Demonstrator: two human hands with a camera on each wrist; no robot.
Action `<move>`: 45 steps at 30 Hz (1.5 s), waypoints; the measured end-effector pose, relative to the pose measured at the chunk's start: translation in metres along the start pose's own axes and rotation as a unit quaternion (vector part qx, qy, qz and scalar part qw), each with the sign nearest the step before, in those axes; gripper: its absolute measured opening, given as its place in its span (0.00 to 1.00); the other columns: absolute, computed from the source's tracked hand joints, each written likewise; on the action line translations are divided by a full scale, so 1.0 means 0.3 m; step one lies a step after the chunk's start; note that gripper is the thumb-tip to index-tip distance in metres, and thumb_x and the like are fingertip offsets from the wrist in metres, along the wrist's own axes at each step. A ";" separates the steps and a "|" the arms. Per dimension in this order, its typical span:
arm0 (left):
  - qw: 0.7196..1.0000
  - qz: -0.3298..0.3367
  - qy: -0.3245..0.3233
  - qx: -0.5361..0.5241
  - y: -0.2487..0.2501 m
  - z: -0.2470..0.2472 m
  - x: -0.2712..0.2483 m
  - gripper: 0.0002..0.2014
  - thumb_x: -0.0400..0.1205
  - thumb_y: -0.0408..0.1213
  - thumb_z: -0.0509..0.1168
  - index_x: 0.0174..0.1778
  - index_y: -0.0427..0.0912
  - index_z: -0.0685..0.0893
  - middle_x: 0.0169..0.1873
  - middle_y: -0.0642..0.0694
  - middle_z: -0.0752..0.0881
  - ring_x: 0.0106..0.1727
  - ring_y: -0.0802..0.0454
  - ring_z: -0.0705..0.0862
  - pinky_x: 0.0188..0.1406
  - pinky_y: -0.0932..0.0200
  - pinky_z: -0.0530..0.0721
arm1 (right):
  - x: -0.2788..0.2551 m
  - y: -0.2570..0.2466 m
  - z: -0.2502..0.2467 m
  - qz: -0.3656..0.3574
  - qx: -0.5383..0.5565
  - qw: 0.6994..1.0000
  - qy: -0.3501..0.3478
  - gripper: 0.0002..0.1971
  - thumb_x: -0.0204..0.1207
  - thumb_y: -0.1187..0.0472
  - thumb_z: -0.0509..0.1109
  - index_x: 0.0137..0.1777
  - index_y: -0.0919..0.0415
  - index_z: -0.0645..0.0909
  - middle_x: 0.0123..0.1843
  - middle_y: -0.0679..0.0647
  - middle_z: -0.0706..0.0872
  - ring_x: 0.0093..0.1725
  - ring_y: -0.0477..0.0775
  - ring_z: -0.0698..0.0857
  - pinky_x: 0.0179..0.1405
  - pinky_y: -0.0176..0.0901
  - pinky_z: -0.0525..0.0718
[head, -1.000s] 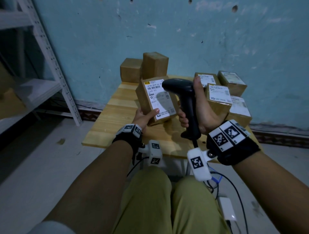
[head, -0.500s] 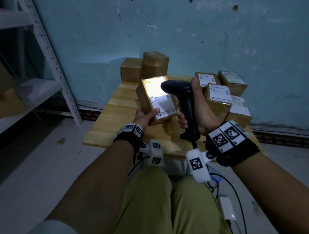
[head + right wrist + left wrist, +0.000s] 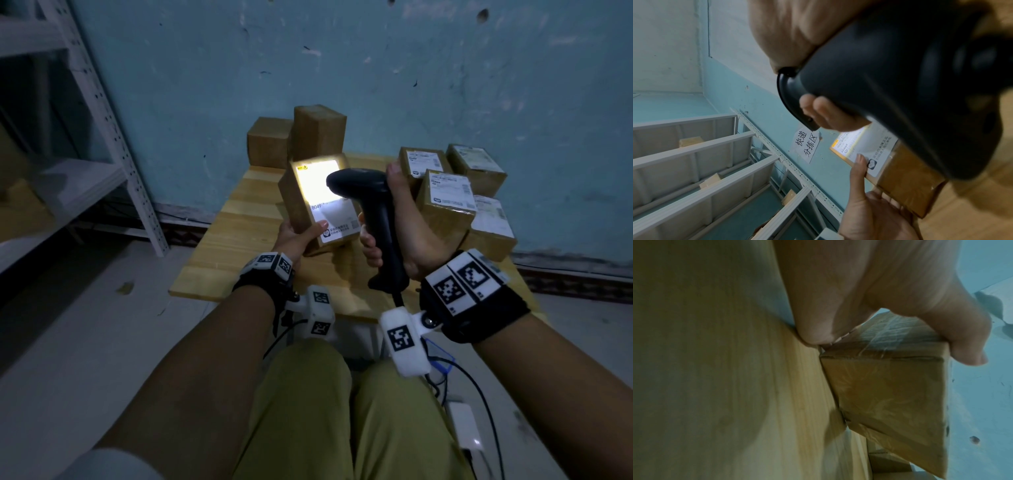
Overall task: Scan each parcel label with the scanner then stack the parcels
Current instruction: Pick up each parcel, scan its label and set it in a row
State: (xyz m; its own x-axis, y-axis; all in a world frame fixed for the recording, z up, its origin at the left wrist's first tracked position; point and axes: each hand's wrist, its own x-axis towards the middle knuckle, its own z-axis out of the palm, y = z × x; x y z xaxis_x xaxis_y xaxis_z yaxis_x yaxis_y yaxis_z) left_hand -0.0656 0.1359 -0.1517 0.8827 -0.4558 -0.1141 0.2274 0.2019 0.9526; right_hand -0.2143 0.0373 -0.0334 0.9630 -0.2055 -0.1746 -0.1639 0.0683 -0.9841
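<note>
My left hand [image 3: 298,238] grips a brown cardboard parcel [image 3: 298,205] by its near lower corner, thumb on the white label [image 3: 337,219], tilting it up over the wooden table [image 3: 236,222]. The wrist view shows the parcel [image 3: 885,395] with my thumb [image 3: 966,344] curled over its edge. My right hand [image 3: 400,226] grips a black handheld scanner [image 3: 371,205] just right of the parcel. The scanner [image 3: 900,73] points at the label [image 3: 865,146], whose upper part is lit bright white by its light.
Two unlabelled boxes [image 3: 301,137] stand at the table's back left by the blue wall. Several labelled parcels [image 3: 455,192] are piled at the right. A metal shelf rack [image 3: 102,120] stands to the left. Cables and a white adapter [image 3: 466,428] lie on the floor.
The scanner's light came on and now brightly lights the label's upper part. The parcel and scanner have stayed in nearly the same place.
</note>
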 end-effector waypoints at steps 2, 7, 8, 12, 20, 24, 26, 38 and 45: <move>1.000 -0.004 0.001 0.004 -0.001 -0.002 0.003 0.29 0.74 0.34 0.73 0.70 0.30 0.74 0.63 0.33 0.83 0.59 0.40 0.84 0.63 0.46 0.81 | 0.001 0.000 -0.001 0.002 0.001 1.000 0.003 0.37 0.72 0.25 0.45 0.34 0.61 0.71 0.20 0.54 0.71 0.15 0.50 0.69 0.16 0.34 0.67; 1.000 -0.004 0.024 0.001 -0.010 0.004 0.014 0.27 0.75 0.31 0.71 0.70 0.29 0.74 0.64 0.32 0.82 0.64 0.36 0.82 0.68 0.41 0.79 | -0.001 -0.001 0.001 0.006 0.011 1.000 0.001 0.38 0.72 0.24 0.45 0.52 0.60 0.73 0.20 0.55 0.69 0.15 0.50 0.68 0.16 0.33 0.66; 1.000 -0.003 0.025 -0.002 -0.011 0.007 0.013 0.27 0.75 0.30 0.71 0.70 0.28 0.74 0.64 0.31 0.82 0.64 0.36 0.82 0.68 0.41 0.79 | -0.001 -0.002 0.002 0.007 0.013 1.000 0.000 0.38 0.71 0.24 0.45 0.54 0.59 0.72 0.20 0.55 0.69 0.15 0.50 0.68 0.16 0.34 0.66; 0.999 0.008 0.031 -0.010 -0.012 0.015 0.011 0.24 0.76 0.29 0.70 0.69 0.27 0.75 0.63 0.33 0.82 0.59 0.41 0.83 0.66 0.45 0.79 | -0.001 -0.001 0.009 0.012 0.013 1.000 -0.002 0.39 0.70 0.23 0.44 0.57 0.58 0.72 0.19 0.55 0.69 0.15 0.50 0.67 0.16 0.33 0.66; 0.999 0.021 0.026 -0.027 -0.002 0.019 -0.005 0.43 0.59 0.44 0.79 0.70 0.30 0.74 0.62 0.33 0.84 0.63 0.37 0.83 0.67 0.42 0.79 | -0.007 -0.007 0.008 0.016 0.007 1.000 0.005 0.43 0.70 0.23 0.46 0.51 0.66 0.76 0.20 0.55 0.70 0.14 0.50 0.68 0.15 0.33 0.67; 0.999 0.026 0.027 -0.026 0.003 0.016 -0.012 0.49 0.53 0.48 0.79 0.69 0.29 0.74 0.62 0.33 0.84 0.61 0.38 0.84 0.66 0.43 0.81 | -0.028 -0.021 0.007 0.003 -0.003 1.000 -0.007 0.37 0.72 0.24 0.45 0.35 0.61 0.71 0.20 0.55 0.69 0.14 0.49 0.68 0.15 0.33 0.67; 0.999 0.020 0.029 -0.022 0.009 0.018 -0.016 0.49 0.53 0.48 0.79 0.69 0.31 0.74 0.62 0.35 0.84 0.62 0.39 0.84 0.66 0.42 0.80 | -0.039 -0.027 0.009 -0.002 -0.005 1.000 -0.013 0.36 0.73 0.25 0.44 0.32 0.61 0.70 0.20 0.55 0.68 0.14 0.50 0.67 0.15 0.32 0.65; 0.999 0.003 0.034 -0.033 0.007 0.023 -0.017 0.54 0.50 0.49 0.79 0.72 0.31 0.70 0.64 0.34 0.83 0.63 0.39 0.84 0.67 0.43 0.80 | -0.039 -0.024 0.005 -0.002 -0.013 1.000 -0.006 0.37 0.72 0.25 0.43 0.34 0.61 0.70 0.21 0.56 0.68 0.15 0.50 0.67 0.15 0.32 0.66; 0.995 -0.083 0.031 -0.038 0.044 0.042 0.005 0.52 0.57 0.55 0.79 0.76 0.40 0.69 0.64 0.39 0.83 0.60 0.42 0.85 0.54 0.49 0.86 | -0.023 -0.007 -0.031 -0.005 -0.023 0.999 0.026 0.36 0.73 0.26 0.45 0.47 0.63 0.71 0.22 0.56 0.71 0.16 0.50 0.69 0.15 0.33 0.69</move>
State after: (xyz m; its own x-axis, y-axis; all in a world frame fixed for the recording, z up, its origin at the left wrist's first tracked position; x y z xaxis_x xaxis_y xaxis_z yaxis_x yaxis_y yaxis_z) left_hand -0.0664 0.1269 -0.1358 0.8530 -0.4353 -0.2879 0.4011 0.1940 0.8953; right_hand -0.2225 0.0295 -0.0304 0.9526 -0.2560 -0.1644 -0.1648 0.0203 -0.9861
